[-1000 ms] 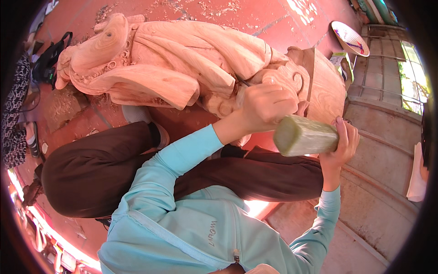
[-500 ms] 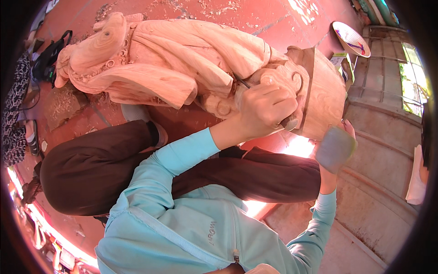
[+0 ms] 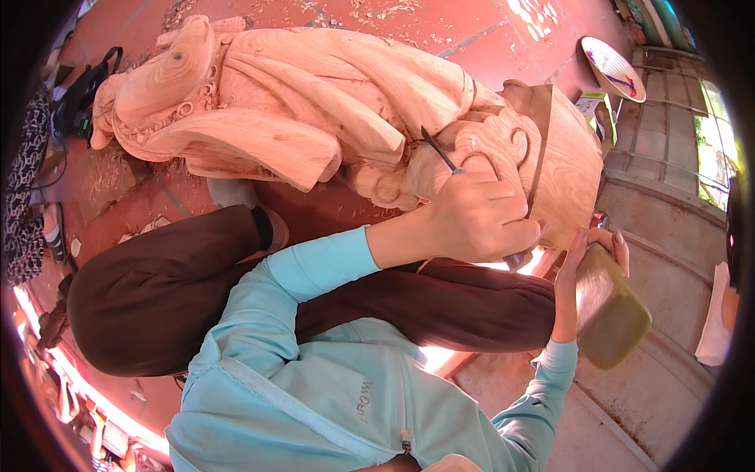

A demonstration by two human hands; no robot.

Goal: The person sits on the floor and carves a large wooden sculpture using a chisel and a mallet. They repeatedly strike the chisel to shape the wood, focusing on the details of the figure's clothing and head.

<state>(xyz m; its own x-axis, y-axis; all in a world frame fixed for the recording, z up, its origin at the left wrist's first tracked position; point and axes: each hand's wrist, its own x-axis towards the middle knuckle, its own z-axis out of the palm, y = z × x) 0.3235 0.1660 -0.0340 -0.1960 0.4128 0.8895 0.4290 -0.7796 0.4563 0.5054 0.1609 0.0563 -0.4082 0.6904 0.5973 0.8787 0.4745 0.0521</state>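
Observation:
A carved wooden statue (image 3: 291,86) of a robed figure lies on its side across the floor before me, its flat base (image 3: 566,165) to the right. My left hand (image 3: 480,216) is wrapped round the handle of a carving chisel (image 3: 442,151). The thin dark blade points up and left over the scroll carving near the base; whether its tip touches the wood I cannot tell. Right of the base, my right hand (image 3: 580,263) grips a mallet with a blocky, yellowish-green head (image 3: 613,315), tilted down and away from the chisel. Fingers and head mostly hide its handle.
My bent legs in dark trousers (image 3: 157,291) lie between me and the statue. Wood shavings (image 3: 385,12) are scattered on the red tile floor. A conical hat (image 3: 615,69) rests at the far right, a black bag (image 3: 86,98) at the left. Another person's patterned clothing (image 3: 27,189) shows at the left edge.
My right hand has swung the mallet head down and right, away from the chisel. My left hand has shifted slightly right and down, and more of the chisel blade shows.

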